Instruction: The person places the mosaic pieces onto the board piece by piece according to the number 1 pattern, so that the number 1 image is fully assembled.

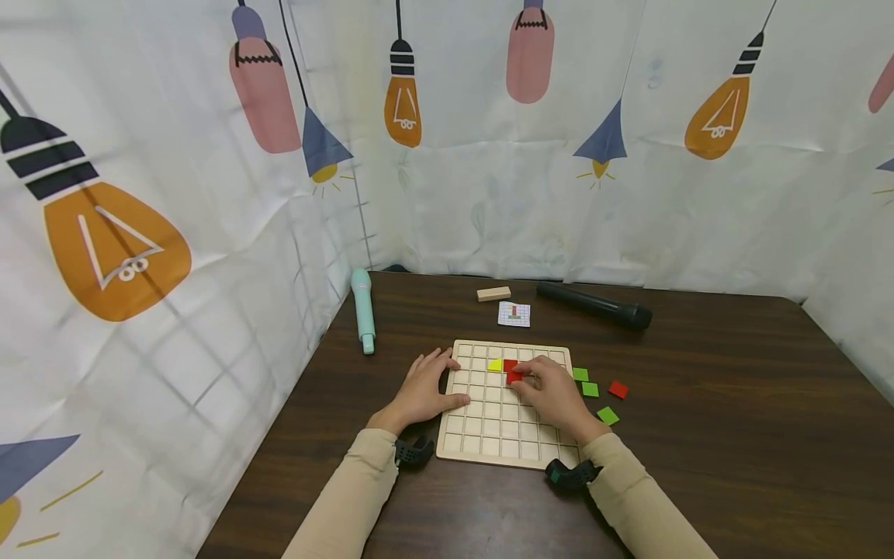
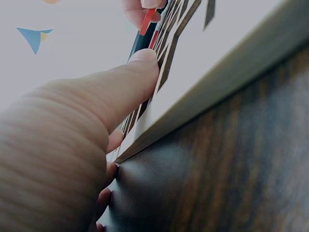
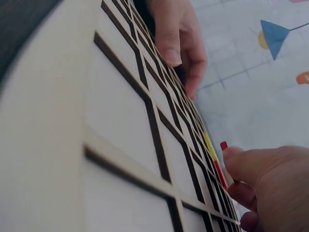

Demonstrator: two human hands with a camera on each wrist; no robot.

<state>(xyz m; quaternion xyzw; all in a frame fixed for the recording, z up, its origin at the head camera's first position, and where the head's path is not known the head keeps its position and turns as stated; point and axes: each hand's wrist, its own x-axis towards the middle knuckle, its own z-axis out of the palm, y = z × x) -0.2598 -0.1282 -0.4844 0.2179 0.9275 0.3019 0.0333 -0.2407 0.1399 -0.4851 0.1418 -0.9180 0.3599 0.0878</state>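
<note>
Grid board (image 1: 489, 442) holds yellow tile (image 1: 494, 365), red tiles (image 1: 511, 365).

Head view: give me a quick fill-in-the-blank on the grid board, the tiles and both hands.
1. The right hand pinches a ____ tile over the grid board.
2. The tile already lying in the board left of the red ones is ____.
3. The left hand rests on the board's ____ edge.
4. Loose on the table right of the board lie three ____ tiles and one red tile.

Missing words: red; yellow; left; green
</note>
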